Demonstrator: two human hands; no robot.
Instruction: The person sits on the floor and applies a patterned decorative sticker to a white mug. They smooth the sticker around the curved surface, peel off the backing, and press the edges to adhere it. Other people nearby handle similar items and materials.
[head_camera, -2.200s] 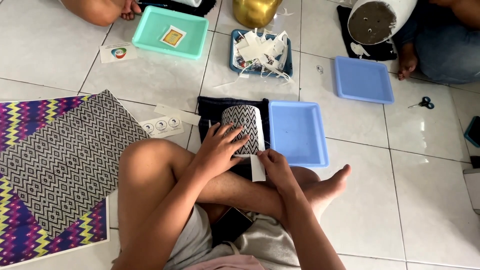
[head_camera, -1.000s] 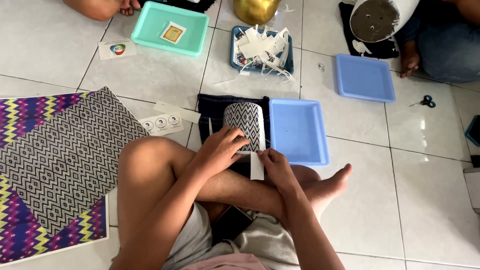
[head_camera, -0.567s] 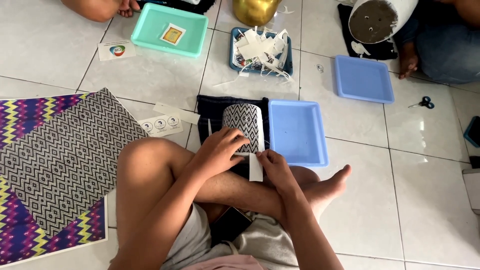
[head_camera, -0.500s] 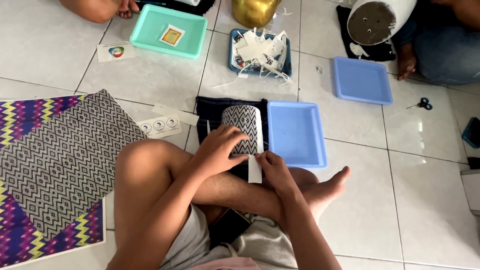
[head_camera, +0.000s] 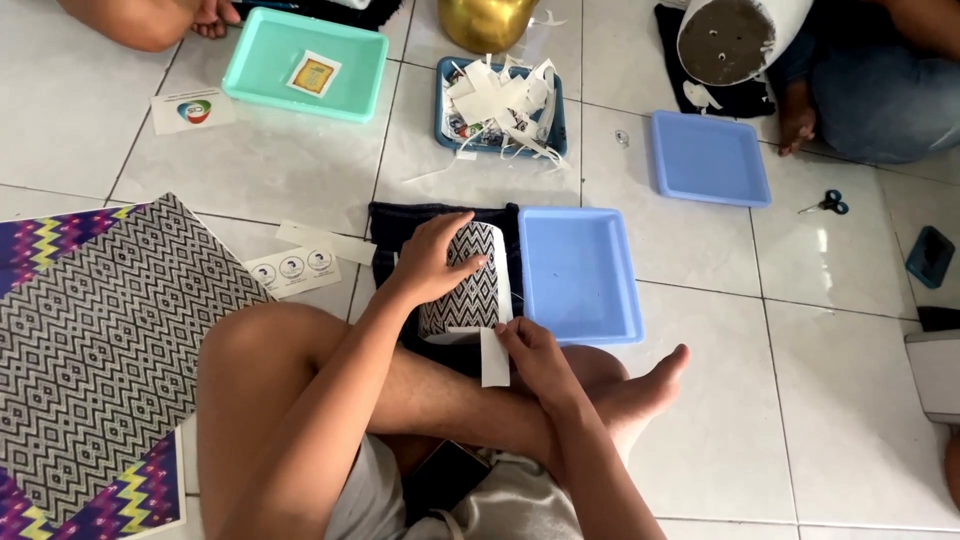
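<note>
- A patterned can (head_camera: 465, 285), wrapped in black-and-white zigzag print, lies on its side on a dark cloth (head_camera: 392, 235) on the tiled floor, just far of the person's crossed legs.
- The left hand (head_camera: 432, 260) rests over the can's left and far side, fingers spread and curled on it, gripping it.
- The right hand (head_camera: 530, 355) sits at the can's near right edge, fingertips pinching a white strip (head_camera: 494, 357) that hangs off the can's near end.
- A blue tray (head_camera: 578, 275) lies just right of the can, touching the cloth's right edge.
- Left of the cloth lie a small sticker sheet (head_camera: 291, 270) with round marks and a plain paper slip (head_camera: 325, 240).
- Further left, a large patterned sheet (head_camera: 90, 350) in black-white zigzag and purple-yellow bands covers the floor.
- Far of the can stands a dark tray (head_camera: 545, 125) full of white paper scraps.
- To its left is a teal tray (head_camera: 270, 85) holding one small square label; a white card (head_camera: 192, 110) lies left of that.
- A second blue tray (head_camera: 710, 160) lies far right, with small scissors (head_camera: 826, 205) beyond it.
- Other people's legs show at the far edge, left and right.
</note>
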